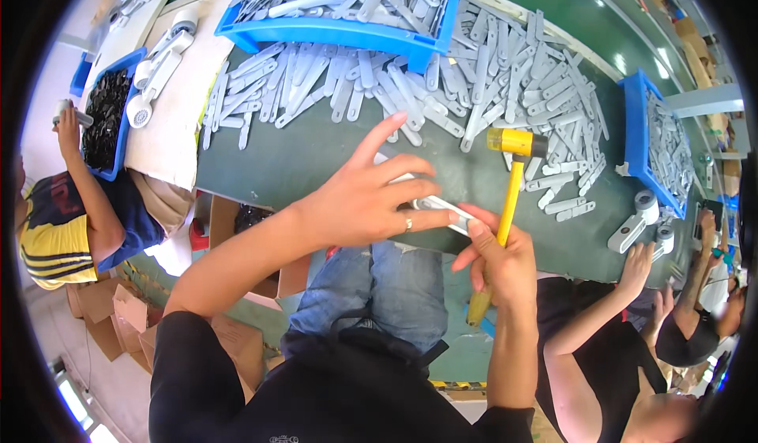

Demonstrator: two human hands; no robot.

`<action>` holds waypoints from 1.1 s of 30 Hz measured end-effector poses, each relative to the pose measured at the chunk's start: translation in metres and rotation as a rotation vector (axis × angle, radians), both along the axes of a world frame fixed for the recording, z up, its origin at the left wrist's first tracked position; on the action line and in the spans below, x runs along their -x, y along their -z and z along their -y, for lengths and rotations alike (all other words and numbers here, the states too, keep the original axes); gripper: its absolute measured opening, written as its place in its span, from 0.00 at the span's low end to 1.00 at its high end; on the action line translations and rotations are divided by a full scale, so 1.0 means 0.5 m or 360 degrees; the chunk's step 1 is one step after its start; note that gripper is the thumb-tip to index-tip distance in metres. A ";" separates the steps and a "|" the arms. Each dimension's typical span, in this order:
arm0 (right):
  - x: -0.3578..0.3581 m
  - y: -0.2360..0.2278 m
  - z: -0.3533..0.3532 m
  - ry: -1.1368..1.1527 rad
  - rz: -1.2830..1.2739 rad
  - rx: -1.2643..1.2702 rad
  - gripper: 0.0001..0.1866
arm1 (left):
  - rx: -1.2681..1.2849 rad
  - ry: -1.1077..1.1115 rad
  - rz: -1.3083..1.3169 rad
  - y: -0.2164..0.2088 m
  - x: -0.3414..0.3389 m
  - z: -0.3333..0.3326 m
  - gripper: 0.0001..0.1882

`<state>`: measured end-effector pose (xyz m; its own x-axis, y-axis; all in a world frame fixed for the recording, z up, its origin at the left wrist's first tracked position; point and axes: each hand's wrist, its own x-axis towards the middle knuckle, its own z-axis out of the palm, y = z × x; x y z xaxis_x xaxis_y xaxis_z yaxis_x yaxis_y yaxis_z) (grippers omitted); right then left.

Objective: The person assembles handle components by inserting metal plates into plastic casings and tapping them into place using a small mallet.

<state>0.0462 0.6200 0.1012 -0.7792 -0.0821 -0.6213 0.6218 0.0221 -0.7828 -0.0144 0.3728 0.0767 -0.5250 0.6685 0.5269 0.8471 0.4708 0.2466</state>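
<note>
My left hand (371, 190) spreads its fingers over a long, light-grey handle-shaped part (438, 204). Its index finger points away, and its thumb is hidden. The part's near end lies at the thumb of my right hand (505, 261), which pinches it there. The same right hand is closed around the yellow handle of a mallet (512, 194), whose head (517, 142) points away from me over the dark green table (316, 170). Just beyond the hands lies a broad heap of similar grey parts (489, 80).
A blue bin (332, 31) full of grey parts stands at the back; another blue bin (651, 143) is at right. Grey-white assembled pieces (634, 222) lie near a co-worker's hand (636, 269). At left another person's hand (69, 127) holds a piece beside a bin of black parts (106, 115).
</note>
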 end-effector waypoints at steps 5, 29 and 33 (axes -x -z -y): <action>0.000 -0.005 0.010 0.0018 -0.0050 -0.0024 0.19 | 0.0138 0.0183 0.0019 -0.009 0.013 -0.006 0.20; -0.266 -0.047 0.020 0.0059 -0.0663 -0.0614 0.26 | 0.0029 0.0214 0.0074 -0.007 0.005 -0.016 0.15; -0.294 -0.081 0.023 0.0228 -0.0741 -0.0580 0.27 | 0.0025 0.0222 0.0077 -0.014 0.005 -0.015 0.15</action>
